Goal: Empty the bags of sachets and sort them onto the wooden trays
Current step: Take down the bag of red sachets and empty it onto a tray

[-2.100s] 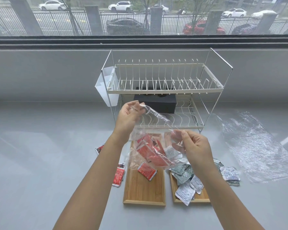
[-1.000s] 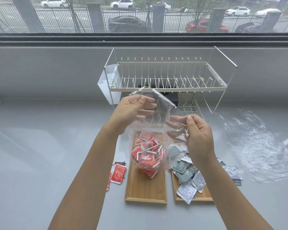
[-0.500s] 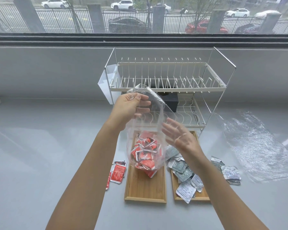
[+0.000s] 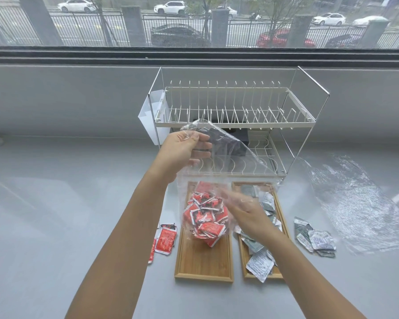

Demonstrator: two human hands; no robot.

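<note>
My left hand (image 4: 184,150) pinches the top edge of a clear plastic bag (image 4: 230,155) and holds it up over the left wooden tray (image 4: 203,263). Red sachets (image 4: 205,217) fill the bag's hanging bottom. My right hand (image 4: 247,212) is blurred, fingers apart, at the bag's lower right side; I cannot tell whether it is inside the bag. The right wooden tray (image 4: 237,184) holds a pile of grey sachets (image 4: 260,265).
Loose red sachets (image 4: 165,238) lie on the table left of the trays, loose grey sachets (image 4: 316,238) to the right. An empty plastic bag (image 4: 355,203) lies flat further right. A white two-tier dish rack (image 4: 228,111) with a black box (image 4: 230,143) stands behind.
My right hand let go of the bag's opening and dropped down to its lower right side. The bag now hangs upright from my left hand, the sachets settled at its bottom.
</note>
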